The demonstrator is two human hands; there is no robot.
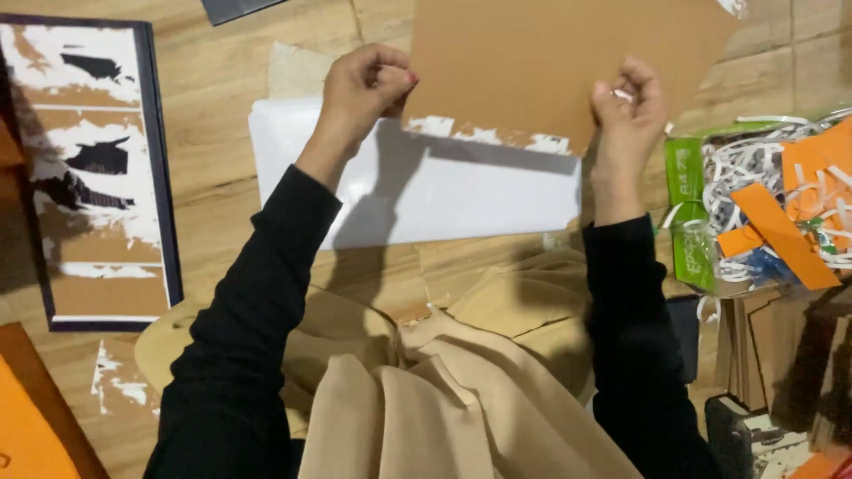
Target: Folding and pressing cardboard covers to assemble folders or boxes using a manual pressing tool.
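1. A brown cardboard sheet [550, 62] is held up in the upper middle of the view, above a wooden floor [222, 98]. Its lower edge is ragged, with white scraps of torn paper still clinging to it.
2. The left hand [364, 89] is closed on the sheet's lower left corner, fingers curled into a tight grip.
3. The right hand [628, 105] pinches the sheet's lower right edge, with a small white scrap at its fingertips. The two hands are well apart, one at each end of the ragged edge.
4. Both arms wear black sleeves [257, 319].
5. Directly under the sheet lies a white sheet of paper [444, 195] on the floor, partly shaded by the arms.
6. Beige cloth [444, 399] covers the person's lap at the bottom.
7. To the left lies a dark-framed board [89, 168] with brown and torn white patches.
8. To the right sits a pile of white paper shreds [754, 168] mixed with orange card strips [781, 232], beside a green bag [688, 208].
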